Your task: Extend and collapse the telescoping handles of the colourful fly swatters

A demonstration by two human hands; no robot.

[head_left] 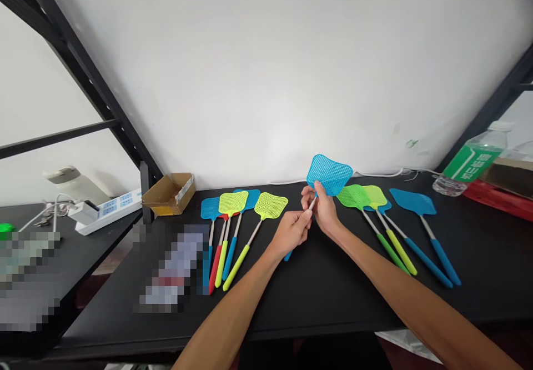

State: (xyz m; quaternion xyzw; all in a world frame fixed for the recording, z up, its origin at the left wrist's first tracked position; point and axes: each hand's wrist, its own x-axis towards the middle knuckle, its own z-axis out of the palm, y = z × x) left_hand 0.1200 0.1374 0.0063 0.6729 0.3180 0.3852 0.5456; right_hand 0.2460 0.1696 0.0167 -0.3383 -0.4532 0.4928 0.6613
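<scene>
Above the middle of the table, a blue fly swatter [328, 174] is held up in both hands, its perforated head uppermost. My left hand [292, 229] is closed around its metal shaft, and the blue handle end pokes out below. My right hand [322, 206] grips it at the neck, thumb pressed on the lower head. To the left lie several fly swatters, among them a yellow-green one [270, 205] nearest my left hand. On the right are more, including a green one [353, 196] close to my right wrist and a blue one [413, 201] farther out.
An opened cardboard box [169, 195] stands at the back left, near a white power strip [112, 208]. Blurred items lie at the left. A plastic bottle [470, 161] with a green label leans at the right beside a red box [495, 200]. A white wall backs the black table [325, 309].
</scene>
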